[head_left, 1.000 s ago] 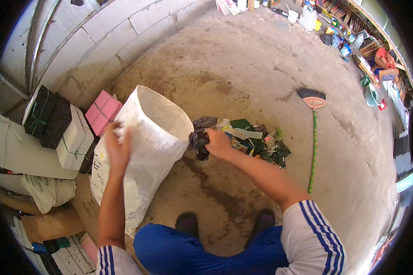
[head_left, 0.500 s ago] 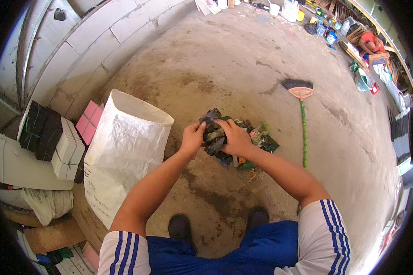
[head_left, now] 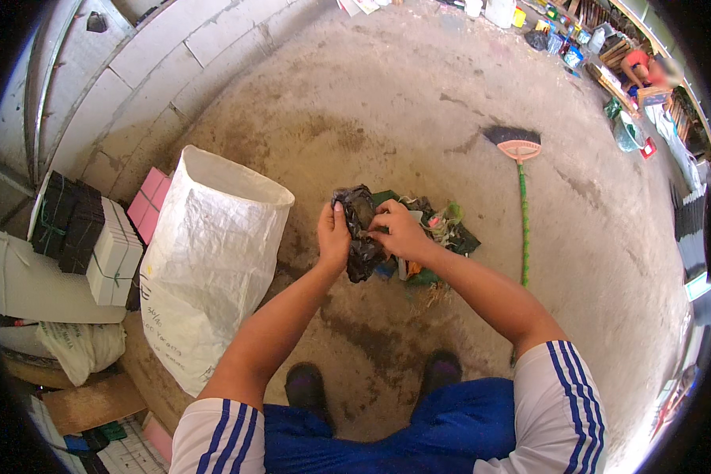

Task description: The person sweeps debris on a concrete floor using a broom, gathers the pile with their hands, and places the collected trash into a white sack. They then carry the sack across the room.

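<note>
Between my two hands, over the floor, is a crumpled black plastic bag (head_left: 362, 257). My left hand (head_left: 334, 235) is closed on its left edge, thumb on top. My right hand (head_left: 403, 235) pinches the bag's right side with its fingertips; what else they may hold is too small to make out. Just beyond and under the right hand lies a heap of mixed litter (head_left: 454, 233), with green, orange and pale scraps, partly hidden by that hand. Left of my left arm stands a big white woven sack (head_left: 213, 253), its mouth open at the top.
A broom (head_left: 521, 189) with a green handle lies on the concrete floor to the right. Bundled white boards (head_left: 117, 253) and a pink stack (head_left: 148, 207) are at the left, by a block wall (head_left: 158, 71). Far right, a person (head_left: 644, 69) sits among buckets and clutter.
The black bag, bunched up before, is now spread wider between my hands. My right fingers have drawn into a pinch, and my left hand has shifted slightly left.
</note>
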`<state>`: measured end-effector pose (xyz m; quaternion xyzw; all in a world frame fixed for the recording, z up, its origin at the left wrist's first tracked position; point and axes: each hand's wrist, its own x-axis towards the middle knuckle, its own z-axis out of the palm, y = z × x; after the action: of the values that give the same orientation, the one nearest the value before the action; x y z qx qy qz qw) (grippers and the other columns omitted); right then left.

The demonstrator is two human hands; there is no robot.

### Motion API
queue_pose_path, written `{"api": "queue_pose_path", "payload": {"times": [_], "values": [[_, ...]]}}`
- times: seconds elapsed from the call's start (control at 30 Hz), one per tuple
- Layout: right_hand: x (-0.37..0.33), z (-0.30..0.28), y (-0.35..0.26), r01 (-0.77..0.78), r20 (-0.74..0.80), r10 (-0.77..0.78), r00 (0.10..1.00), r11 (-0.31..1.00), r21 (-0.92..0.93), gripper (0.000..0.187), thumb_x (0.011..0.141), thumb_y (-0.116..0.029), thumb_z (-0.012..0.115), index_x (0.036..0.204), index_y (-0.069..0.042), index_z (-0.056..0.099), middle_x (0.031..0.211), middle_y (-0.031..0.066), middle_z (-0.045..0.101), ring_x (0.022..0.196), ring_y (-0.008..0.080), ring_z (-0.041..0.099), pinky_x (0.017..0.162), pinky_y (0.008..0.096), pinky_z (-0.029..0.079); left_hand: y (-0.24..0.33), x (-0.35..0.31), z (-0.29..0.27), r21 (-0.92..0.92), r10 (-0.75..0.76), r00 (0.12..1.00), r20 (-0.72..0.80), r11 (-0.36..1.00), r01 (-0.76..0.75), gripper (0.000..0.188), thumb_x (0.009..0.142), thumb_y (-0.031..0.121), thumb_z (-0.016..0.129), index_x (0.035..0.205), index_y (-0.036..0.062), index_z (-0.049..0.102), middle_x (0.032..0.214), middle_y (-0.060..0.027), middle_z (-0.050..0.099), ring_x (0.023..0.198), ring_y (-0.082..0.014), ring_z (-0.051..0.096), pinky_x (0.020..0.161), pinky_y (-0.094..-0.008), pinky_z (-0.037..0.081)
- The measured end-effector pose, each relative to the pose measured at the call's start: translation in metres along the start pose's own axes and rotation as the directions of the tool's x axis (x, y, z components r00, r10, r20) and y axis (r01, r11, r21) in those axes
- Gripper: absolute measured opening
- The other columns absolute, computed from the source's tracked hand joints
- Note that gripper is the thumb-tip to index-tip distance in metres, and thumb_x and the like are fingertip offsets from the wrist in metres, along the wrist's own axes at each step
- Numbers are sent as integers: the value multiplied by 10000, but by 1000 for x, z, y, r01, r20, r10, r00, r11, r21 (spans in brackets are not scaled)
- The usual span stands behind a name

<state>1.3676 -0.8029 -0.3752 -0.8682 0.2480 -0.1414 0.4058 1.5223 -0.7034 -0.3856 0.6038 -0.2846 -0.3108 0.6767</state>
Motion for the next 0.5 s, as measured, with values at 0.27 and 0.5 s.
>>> {"api": "queue_pose_path", "payload": {"times": [0.27,0.5], "values": [[-5,16,19,20,-4,-20,1000,982,186,345,821,-286,827,992,-26,678,1112,202,606,1053,349,615,922,399,488,-16,-10,21,-326,-199,979,-50,930,172,409,1111,368,407,1229,10,567,1145,-48,639,1029,-138,595,903,-311,486],[-2,-7,42,-155,-57,248,967,750,643,153,939,-195,732,952,-63,657,918,8,615,922,136,554,854,318,439,-39,-18,14,-44,-104,989,-106,994,100,439,1111,369,402,1225,-13,585,1148,-67,647,1054,-155,597,928,-320,481]]}}
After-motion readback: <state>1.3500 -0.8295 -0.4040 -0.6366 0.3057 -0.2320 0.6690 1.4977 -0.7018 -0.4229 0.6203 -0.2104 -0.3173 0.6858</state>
